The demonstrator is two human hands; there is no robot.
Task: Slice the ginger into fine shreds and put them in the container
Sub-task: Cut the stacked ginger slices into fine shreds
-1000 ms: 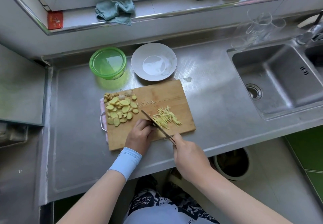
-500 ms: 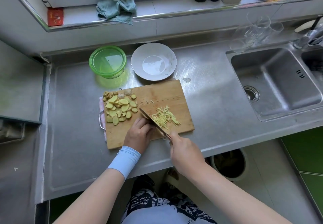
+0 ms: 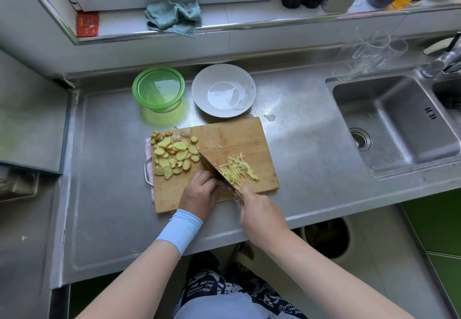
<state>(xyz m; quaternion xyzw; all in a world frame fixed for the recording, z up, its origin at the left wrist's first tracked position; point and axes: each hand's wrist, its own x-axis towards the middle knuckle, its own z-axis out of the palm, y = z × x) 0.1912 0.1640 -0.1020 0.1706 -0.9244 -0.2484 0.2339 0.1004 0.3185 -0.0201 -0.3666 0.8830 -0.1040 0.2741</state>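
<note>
The ginger slices [image 3: 174, 155] are pale yellow, thin and oval. They lie flat in a loose pile, partly one over another, on the left part of the wooden board [image 3: 224, 134]. The ginger shreds [image 3: 238, 169] are fine short strips in a small scattered heap on the right part of the board. The knife [image 3: 214, 169] blade stands between the two piles, just beside the shreds. The round green see-through container [image 3: 158, 89] stands upright behind the board's left corner, apart from it.

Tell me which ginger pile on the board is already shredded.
The shreds right of the knife: thin pale-yellow strips. The slices at the cutting board's left end are flat ovals, not yet cut down.
</note>
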